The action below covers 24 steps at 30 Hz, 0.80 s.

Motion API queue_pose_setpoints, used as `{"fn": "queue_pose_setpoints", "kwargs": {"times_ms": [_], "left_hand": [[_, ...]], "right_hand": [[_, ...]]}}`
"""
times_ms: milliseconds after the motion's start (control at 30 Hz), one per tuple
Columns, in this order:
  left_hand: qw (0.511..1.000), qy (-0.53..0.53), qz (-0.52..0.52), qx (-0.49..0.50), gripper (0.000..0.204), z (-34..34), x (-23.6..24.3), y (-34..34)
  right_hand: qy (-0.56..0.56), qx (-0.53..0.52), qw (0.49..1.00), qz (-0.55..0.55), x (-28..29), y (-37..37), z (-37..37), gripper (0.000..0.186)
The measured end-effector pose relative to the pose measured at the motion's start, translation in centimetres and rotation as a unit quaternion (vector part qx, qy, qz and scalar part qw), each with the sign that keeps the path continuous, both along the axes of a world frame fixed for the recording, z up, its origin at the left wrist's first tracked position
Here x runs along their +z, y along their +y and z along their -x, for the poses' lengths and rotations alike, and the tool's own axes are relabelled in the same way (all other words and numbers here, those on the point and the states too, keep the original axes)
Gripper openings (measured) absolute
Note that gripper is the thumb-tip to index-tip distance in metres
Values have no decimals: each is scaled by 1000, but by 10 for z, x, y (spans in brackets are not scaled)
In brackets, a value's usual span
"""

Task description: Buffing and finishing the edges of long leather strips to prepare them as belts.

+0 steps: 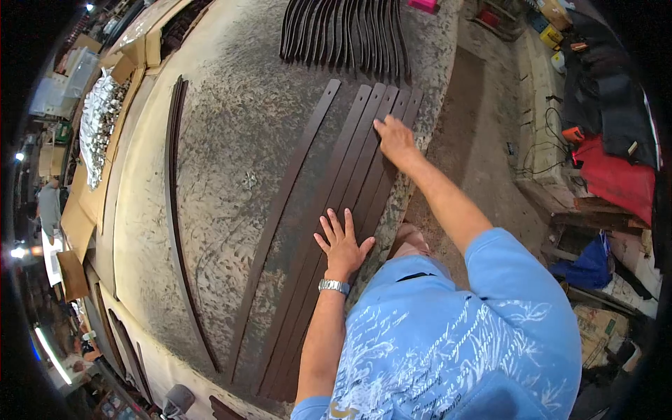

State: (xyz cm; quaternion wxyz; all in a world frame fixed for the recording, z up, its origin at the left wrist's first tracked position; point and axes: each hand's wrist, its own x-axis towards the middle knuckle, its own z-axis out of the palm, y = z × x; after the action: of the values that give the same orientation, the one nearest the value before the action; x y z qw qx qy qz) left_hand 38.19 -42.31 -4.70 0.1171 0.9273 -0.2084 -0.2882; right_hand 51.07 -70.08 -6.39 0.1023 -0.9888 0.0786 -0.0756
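Note:
Several long dark brown straps, leather-like, each with a small slot near its far end, lie side by side on the worn table. My left hand [343,246] rests flat with fingers spread on these straps [330,187], a metal watch on its wrist. Farther up the row my right hand [397,141] is closed, fingers curled down against the straps near their slotted ends. What its fingertips hold, if anything, is hidden. A single strap [281,203] lies a little apart, left of the row.
Beyond the row lies a bundle of wavy dark straps [343,35], beside a pink object [423,5]. A thin stack of straps [175,203] curves along the table's left. Farther left stands a cardboard box [126,115] with silvery wrapped pieces. Red cloth [619,178] hangs at right.

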Motion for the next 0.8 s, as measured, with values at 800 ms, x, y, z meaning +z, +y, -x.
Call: {"fn": "queue_pose_setpoints", "kwargs": {"times_ms": [800], "left_hand": [[982, -81, 85, 151, 83, 5, 20, -13]], "right_hand": [[11, 264, 964, -17, 13, -121, -47, 27]]}}
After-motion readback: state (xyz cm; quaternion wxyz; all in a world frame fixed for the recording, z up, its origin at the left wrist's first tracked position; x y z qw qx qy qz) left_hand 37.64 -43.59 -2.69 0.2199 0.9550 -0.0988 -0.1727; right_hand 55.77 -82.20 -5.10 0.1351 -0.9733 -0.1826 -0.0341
